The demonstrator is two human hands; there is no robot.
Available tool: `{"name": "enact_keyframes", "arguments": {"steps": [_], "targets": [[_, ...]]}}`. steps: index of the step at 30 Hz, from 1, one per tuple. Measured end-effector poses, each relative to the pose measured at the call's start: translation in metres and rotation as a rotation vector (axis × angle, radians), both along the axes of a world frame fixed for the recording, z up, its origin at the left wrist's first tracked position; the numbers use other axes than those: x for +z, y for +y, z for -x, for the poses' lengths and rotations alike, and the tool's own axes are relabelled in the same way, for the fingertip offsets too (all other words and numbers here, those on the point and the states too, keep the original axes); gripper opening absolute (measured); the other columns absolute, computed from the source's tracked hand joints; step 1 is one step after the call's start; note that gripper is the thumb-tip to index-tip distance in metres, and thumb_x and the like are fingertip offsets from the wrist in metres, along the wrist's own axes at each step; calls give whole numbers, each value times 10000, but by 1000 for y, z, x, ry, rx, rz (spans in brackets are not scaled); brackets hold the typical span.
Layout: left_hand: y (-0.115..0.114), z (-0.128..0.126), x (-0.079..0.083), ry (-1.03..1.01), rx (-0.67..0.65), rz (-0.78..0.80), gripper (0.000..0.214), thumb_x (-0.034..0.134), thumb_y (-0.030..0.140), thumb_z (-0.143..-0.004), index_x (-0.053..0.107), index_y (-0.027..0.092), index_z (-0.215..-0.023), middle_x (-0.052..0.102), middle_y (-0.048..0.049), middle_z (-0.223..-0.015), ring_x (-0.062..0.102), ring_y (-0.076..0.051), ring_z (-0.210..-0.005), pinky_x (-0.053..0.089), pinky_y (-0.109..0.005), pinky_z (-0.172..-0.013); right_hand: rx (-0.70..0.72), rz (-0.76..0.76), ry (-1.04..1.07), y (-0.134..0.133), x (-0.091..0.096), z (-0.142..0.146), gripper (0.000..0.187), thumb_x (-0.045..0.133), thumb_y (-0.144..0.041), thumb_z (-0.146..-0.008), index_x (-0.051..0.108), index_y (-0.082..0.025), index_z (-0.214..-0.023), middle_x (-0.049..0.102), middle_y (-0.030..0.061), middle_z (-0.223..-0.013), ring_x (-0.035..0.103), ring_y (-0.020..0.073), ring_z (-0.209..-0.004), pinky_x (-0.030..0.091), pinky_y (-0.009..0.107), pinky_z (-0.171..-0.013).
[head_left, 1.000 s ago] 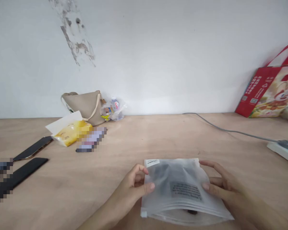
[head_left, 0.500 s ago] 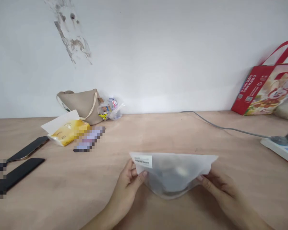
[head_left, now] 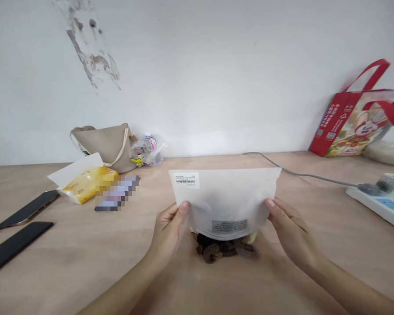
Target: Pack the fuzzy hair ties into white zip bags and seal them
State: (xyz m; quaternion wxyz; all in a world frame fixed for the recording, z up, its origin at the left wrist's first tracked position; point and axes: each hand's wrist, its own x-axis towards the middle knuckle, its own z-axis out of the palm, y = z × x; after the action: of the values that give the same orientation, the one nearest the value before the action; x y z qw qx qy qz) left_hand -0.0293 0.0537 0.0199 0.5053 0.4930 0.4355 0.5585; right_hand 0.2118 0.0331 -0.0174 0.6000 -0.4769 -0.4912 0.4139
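Note:
Between my hands hangs a frosted plastic bag (head_left: 230, 197) with a white barcode label at its upper left and a grey printed patch low down; the print looks upside down. My left hand (head_left: 168, 229) pinches its left side, thumb in front. Its right side is gripped by my right hand (head_left: 290, 232) in the same way. At the bag's lower edge, a heap of soft brown and black loops, like hair ties (head_left: 218, 250), shows on the table, with something pale at its right. The bag hides the top of this heap.
Left on the wooden table (head_left: 118, 249) are a yellow tissue pack (head_left: 90, 179) and several phones, one black (head_left: 21, 245). Against the wall stand a beige bag (head_left: 110, 142), a bottle (head_left: 149, 144) in clear plastic and a red shopping bag (head_left: 348, 122). A grey cable reaches a power strip (head_left: 377, 203).
My hands have raised the bag and turned its face toward me, so the label and print show. Brown and black loops now appear beneath it. The view has shifted slightly.

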Motion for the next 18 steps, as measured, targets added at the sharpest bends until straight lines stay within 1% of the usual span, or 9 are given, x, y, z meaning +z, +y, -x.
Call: {"name": "enact_keyframes", "arguments": {"steps": [2,4,7,9,11,13,15,18], "targets": [[9,-4,4,-139,5,42,272,764,384,-664,731,149,-797,737,-29,-825,650,-203,-850,494,-247,-785,17,-26,5,11,2,0,386,521,-541,-844,676,-222,-996,680,51,-1060,579,270,-1033,430,389,-920],[22,-8,6,-234,1,101,257,768,339,-671,719,129,-812,738,-45,-810,663,-198,-813,513,-242,-735,39,-53,0,24,5,2,367,509,-531,-858,671,-227,-986,679,33,-1042,581,256,-1020,433,373,-913],[44,-11,5,-288,2,162,200,681,290,-775,695,114,-869,737,-71,-830,679,-192,-761,540,-259,-691,63,-90,-22,46,5,3,369,476,-511,-888,654,-201,-981,663,34,-1029,590,241,-989,459,375,-874],[58,-11,1,-322,17,199,181,605,260,-841,672,121,-934,735,-75,-884,685,-176,-761,551,-261,-700,83,-99,-47,60,0,3,329,492,-445,-907,608,-178,-1059,627,53,-1079,598,219,-959,485,399,-831],[70,-10,-5,-347,49,232,192,555,244,-876,646,124,-994,730,-78,-926,688,-162,-775,555,-258,-728,130,-93,-87,69,-8,3,309,532,-366,-906,553,-170,-1144,584,71,-1143,598,203,-954,500,414,-803],[77,-9,-12,-353,83,255,206,543,240,-884,629,113,-1020,728,-87,-933,691,-164,-795,555,-261,-756,197,-81,-142,74,-16,3,320,557,-329,-896,533,-175,-1175,563,76,-1176,592,205,-967,504,419,-801],[82,-9,-18,-350,91,271,219,531,240,-890,625,103,-1031,726,-99,-946,690,-175,-833,554,-272,-783,265,-74,-194,75,-20,6,314,551,-333,-898,538,-179,-1172,563,75,-1181,589,208,-976,502,419,-808],[84,-15,-22,-337,44,303,237,501,246,-903,621,103,-1048,713,-117,-1002,685,-198,-878,558,-304,-797,364,-82,-250,72,-17,15,309,548,-333,-900,540,-183,-1170,561,75,-1187,587,208,-979,500,418,-812]]}}
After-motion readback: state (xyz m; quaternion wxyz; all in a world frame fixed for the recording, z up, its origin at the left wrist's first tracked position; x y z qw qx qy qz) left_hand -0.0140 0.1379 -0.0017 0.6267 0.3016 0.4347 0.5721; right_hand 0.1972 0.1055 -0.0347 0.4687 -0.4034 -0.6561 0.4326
